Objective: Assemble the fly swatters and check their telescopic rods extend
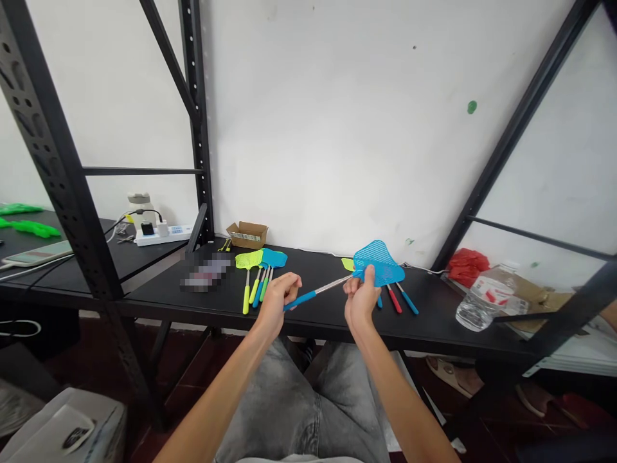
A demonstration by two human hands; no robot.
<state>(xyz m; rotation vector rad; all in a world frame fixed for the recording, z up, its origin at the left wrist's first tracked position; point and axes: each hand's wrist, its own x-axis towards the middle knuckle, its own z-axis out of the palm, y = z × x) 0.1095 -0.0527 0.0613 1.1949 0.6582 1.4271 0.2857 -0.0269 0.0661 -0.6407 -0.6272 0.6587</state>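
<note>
I hold a blue fly swatter (377, 262) over the black table (308, 308). My left hand (278, 301) is closed round its blue handle end. My right hand (360, 297) pinches the neck where the metal rod meets the blue mesh head. The rod runs between both hands, tilted up to the right. A bunch of swatters (260, 270) with yellow-green and blue heads lies on the table left of my left hand. More swatters with red and blue handles (398, 299) lie behind my right hand.
A small open cardboard box (247, 234) stands by the wall. A plastic water bottle (482, 297) and a red bag (466, 265) lie at the right. Black shelf posts (197, 122) frame the table. A power strip (161, 234) and phone (36, 253) rest on the left shelf.
</note>
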